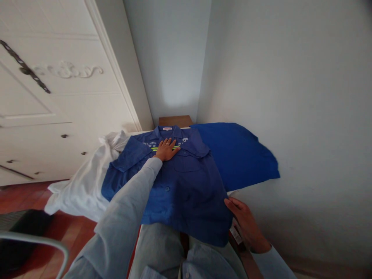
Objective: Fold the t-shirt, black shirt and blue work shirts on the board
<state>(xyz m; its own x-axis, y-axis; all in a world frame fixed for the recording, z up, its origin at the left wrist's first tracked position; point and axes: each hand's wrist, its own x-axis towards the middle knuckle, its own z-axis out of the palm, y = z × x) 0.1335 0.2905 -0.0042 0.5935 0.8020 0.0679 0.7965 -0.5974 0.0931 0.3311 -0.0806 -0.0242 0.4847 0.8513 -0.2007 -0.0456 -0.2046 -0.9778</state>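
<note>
A dark blue short-sleeved work shirt [186,190] lies spread front side up, its collar at the far end and its hem toward my lap. White lettering and a yellow-green strip cross its chest. My left hand [167,149] rests flat on the chest, fingers spread, a ring on one finger. At the shirt's right lower edge, my right hand [238,211] pinches the cloth between thumb and fingers. Beyond the shirt on the right lies a brighter blue cloth [238,155], touched by neither hand. The surface under the shirt is mostly hidden.
White cloth [84,180] hangs at the left, beside a white cabinet [72,104] with dark handles. A brown wooden piece [174,121] stands in the wall corner. The grey wall [305,116] borders the right. A black object [26,236] and a curved pale bar [43,240] are lower left.
</note>
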